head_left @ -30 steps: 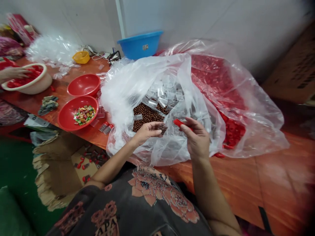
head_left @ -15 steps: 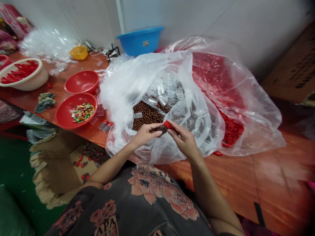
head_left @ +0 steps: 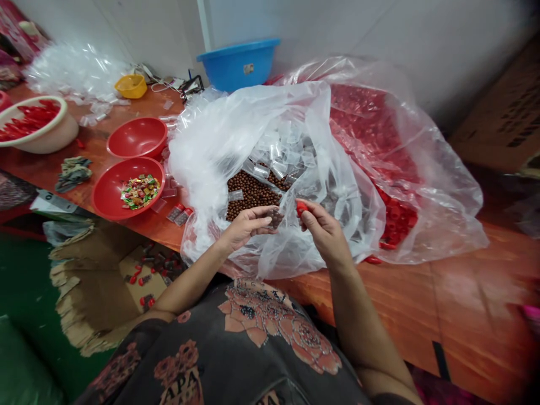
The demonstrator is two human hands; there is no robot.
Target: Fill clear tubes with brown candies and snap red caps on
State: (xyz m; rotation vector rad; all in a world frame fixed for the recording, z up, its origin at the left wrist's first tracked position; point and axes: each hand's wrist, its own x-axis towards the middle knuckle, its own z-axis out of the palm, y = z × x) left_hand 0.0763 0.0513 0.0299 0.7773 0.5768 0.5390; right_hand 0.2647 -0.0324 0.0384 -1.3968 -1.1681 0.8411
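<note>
In clear bag (head_left: 219, 146), brown beads (head_left: 252, 195), small sachets (head_left: 278, 160)

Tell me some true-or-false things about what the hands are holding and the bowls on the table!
1. The right hand pinches a small red cap. True.
2. The left hand holds a yellow cup. False: it holds a small clear packet of brown balls.
3. The nearer red bowl holds colourful wrapped candies. True.
4. The blue basin sits on the floor. False: it stands at the back of the table, by the wall.
5. The brown balls lie inside a big clear plastic bag. True.
</note>
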